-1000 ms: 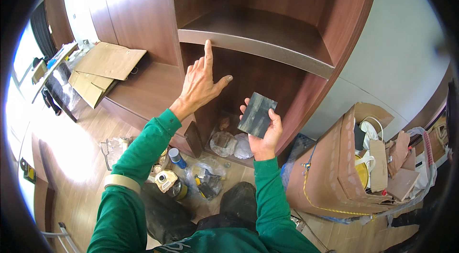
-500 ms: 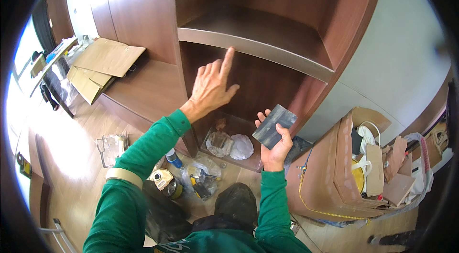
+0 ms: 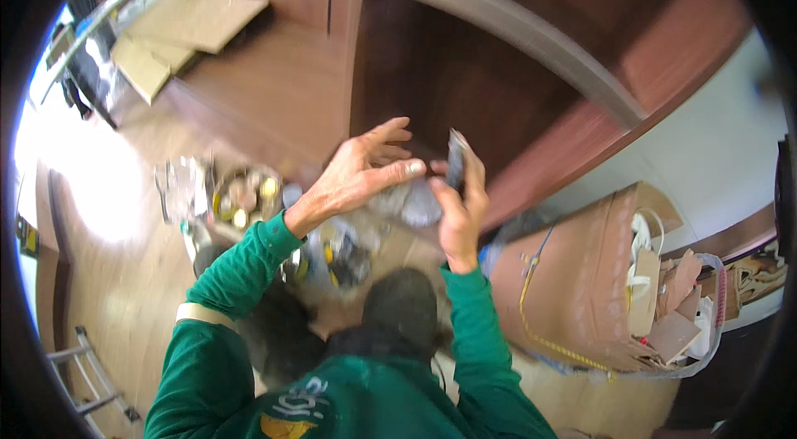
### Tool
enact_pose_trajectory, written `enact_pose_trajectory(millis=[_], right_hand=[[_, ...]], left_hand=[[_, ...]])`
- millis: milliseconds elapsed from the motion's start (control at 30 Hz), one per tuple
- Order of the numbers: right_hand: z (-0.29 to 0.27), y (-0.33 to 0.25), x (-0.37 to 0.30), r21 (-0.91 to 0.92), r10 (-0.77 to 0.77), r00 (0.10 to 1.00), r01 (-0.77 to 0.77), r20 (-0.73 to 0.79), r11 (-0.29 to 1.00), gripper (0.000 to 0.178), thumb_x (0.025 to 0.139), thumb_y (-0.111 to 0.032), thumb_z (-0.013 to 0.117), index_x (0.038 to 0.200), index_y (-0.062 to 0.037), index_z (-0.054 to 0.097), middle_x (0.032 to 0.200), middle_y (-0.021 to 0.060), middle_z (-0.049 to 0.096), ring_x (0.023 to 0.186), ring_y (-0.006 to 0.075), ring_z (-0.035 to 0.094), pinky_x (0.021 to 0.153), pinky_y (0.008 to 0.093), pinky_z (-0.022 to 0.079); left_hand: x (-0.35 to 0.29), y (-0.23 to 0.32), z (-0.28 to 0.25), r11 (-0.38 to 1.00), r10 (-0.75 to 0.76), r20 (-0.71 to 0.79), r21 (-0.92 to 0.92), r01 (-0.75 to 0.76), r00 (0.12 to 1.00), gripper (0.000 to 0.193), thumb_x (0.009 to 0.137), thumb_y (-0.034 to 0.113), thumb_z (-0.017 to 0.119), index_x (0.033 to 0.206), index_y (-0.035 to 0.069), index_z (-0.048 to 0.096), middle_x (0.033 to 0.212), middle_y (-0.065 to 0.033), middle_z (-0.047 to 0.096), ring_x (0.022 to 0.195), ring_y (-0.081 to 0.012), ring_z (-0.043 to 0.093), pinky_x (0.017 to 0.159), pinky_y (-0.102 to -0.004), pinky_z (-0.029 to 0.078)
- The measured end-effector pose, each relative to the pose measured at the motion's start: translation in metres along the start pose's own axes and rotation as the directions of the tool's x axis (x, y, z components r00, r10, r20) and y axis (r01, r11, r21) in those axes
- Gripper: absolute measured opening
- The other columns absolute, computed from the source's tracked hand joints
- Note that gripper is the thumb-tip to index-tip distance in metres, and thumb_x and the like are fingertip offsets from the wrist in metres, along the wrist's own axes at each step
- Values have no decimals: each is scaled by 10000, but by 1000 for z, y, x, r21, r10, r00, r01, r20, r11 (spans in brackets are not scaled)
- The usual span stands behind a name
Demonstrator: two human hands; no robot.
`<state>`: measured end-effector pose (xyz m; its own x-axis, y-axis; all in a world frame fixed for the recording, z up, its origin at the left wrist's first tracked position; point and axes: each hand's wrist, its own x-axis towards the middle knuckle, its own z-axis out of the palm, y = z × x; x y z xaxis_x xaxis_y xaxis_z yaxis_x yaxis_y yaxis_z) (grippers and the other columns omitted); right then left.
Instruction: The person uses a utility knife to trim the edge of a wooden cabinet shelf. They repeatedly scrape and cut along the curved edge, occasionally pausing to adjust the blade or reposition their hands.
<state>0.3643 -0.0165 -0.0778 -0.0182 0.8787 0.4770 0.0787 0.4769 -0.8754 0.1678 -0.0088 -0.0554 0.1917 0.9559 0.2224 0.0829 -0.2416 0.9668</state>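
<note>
Two brown faces of the cabinet [image 3: 398,65] bound the space ahead: its dark recess lies beyond the hands, and above that the pale front edge of a shelf [image 3: 515,20] curves across, well clear of both, blurred and bent by the lens. On the right, the cabinet's reddish side panel [image 3: 664,82] slants down close to the right hand [image 3: 462,219], and a large cardboard box [image 3: 573,273] filled with scraps stands just beyond the right sleeve. More room lies to the left, where wooden floor [image 3: 124,290] runs toward a metal ladder [image 3: 95,377], though a bagged black-and-yellow tool [image 3: 344,260] and other clutter lie below the left forearm. The left hand [image 3: 361,173] is loosely spread and holds nothing, thumb stretched toward the right hand's fingertips; whether they touch, I cannot tell. The right hand is closed around a dark flat pad [image 3: 456,161], pinching it between thumb and fingers in front of the recess, apart from cabinet and shelf. The pad is seen nearly edge-on, as a narrow strip; its visible length runs up and down the view, the upper end pointing away from the body toward the recess, its broad faces turned sideways.
</note>
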Motion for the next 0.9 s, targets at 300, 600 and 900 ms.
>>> enact_pose_trajectory(millis=[300, 600, 900], right_hand=[[73, 56, -61, -205, 77, 859, 33, 505, 978, 686, 788, -246, 804, 1350, 85, 589, 1455, 294, 503, 1382, 392, 481, 1174, 438, 358], [86, 248, -150, -468, 826, 410, -685, 386, 559, 272, 944, -197, 725, 1144, -13, 742, 964, 79, 756, 790, 144, 698, 749, 289, 551], [142, 373, -210, -748, 683, 691, -317, 239, 583, 224, 904, -243, 638, 938, -55, 754, 908, 224, 733, 891, 436, 710, 782, 509, 555]], left_hand=[[-88, -92, -50, 812, -467, -271, -508, 287, 842, 188, 1010, 123, 624, 1112, -22, 685, 1029, -138, 749, 910, -187, 719, 765, -334, 605], [-103, -117, -181, 970, -242, -678, -144, 198, 694, 307, 996, 145, 643, 1262, -6, 674, 1012, -120, 772, 882, -190, 753, 771, -335, 634], [-92, -90, -173, 954, -172, -846, -15, 300, 505, 157, 926, 81, 662, 1028, -26, 716, 857, -111, 743, 700, -174, 705, 642, -278, 572]])
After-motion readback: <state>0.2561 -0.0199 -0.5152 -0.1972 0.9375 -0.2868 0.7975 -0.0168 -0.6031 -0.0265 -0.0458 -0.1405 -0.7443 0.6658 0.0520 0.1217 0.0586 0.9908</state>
